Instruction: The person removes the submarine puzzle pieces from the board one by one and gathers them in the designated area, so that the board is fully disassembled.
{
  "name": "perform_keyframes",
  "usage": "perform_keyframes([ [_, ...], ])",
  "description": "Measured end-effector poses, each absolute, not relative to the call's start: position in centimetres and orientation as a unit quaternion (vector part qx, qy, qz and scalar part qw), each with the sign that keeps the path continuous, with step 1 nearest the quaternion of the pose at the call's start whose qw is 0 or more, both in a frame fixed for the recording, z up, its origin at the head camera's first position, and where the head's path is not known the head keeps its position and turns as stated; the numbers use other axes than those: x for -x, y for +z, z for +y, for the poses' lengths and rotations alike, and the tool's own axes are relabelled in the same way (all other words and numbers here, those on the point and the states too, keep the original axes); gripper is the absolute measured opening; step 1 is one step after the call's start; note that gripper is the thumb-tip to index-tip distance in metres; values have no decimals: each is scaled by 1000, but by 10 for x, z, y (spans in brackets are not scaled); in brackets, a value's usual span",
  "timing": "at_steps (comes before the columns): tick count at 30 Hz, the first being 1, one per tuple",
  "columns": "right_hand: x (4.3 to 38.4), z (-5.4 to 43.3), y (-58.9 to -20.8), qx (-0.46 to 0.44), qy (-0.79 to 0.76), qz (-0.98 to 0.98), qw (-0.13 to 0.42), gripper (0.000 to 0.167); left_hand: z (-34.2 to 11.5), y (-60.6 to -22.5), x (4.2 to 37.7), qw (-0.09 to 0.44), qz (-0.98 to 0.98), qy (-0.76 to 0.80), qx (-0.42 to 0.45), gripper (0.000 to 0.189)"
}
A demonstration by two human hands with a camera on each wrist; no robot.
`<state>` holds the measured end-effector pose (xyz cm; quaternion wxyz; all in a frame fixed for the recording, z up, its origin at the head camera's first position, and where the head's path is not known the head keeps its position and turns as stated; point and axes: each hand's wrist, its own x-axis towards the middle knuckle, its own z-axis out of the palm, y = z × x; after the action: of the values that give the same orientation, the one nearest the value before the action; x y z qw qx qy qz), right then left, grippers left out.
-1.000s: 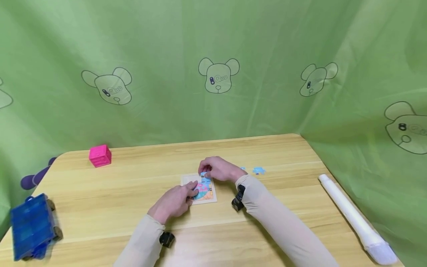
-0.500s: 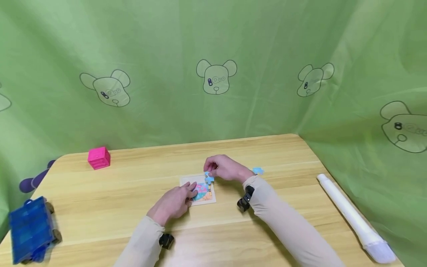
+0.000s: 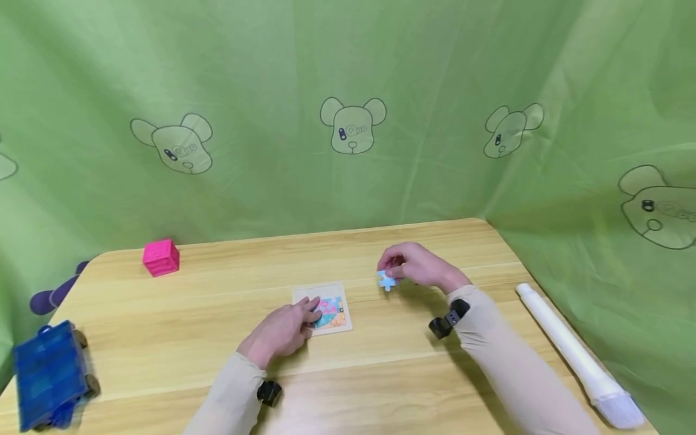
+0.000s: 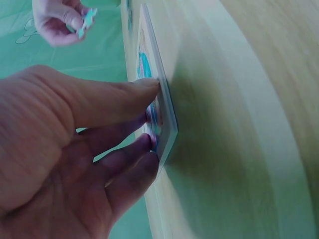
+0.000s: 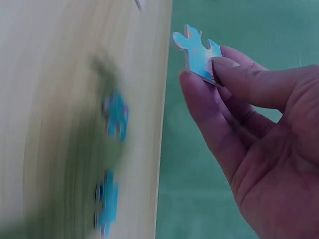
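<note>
A light blue jigsaw piece is pinched between the thumb and fingers of my right hand, held up off the table to the right of the puzzle tray. The right wrist view shows this piece's knobs and notches plainly. My left hand rests on the left part of the shallow white puzzle tray, thumb and fingertips touching it. Joined pieces with a pink and teal picture fill the tray's lower right; the hand hides part of them. Two loose blue pieces, one piece and another piece, lie blurred on the table.
A pink cube stands at the table's back left. Near the left edge is a blue toy cart with wheels. A long white roll lies along the right edge. Green curtain hangs behind the wooden table.
My right hand has lifted the blue piece out of the tray's upper right and carried it to the right. My left hand has stayed on the tray.
</note>
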<state>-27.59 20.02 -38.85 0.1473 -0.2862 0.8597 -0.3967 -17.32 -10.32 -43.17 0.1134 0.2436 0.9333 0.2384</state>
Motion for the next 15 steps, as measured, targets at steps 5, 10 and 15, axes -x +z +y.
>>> perform_keyframes([
  [5,278,234,-391,253,-405,867,145,15,-105,-434,172,116,932,246,-239,41],
  [10,282,264,-398,228,-396,879,139,16,-106,-436,171,116,931,250,-240,41],
  [15,286,291,-401,217,-373,892,137,15,-106,-435,172,115,929,254,-243,41],
])
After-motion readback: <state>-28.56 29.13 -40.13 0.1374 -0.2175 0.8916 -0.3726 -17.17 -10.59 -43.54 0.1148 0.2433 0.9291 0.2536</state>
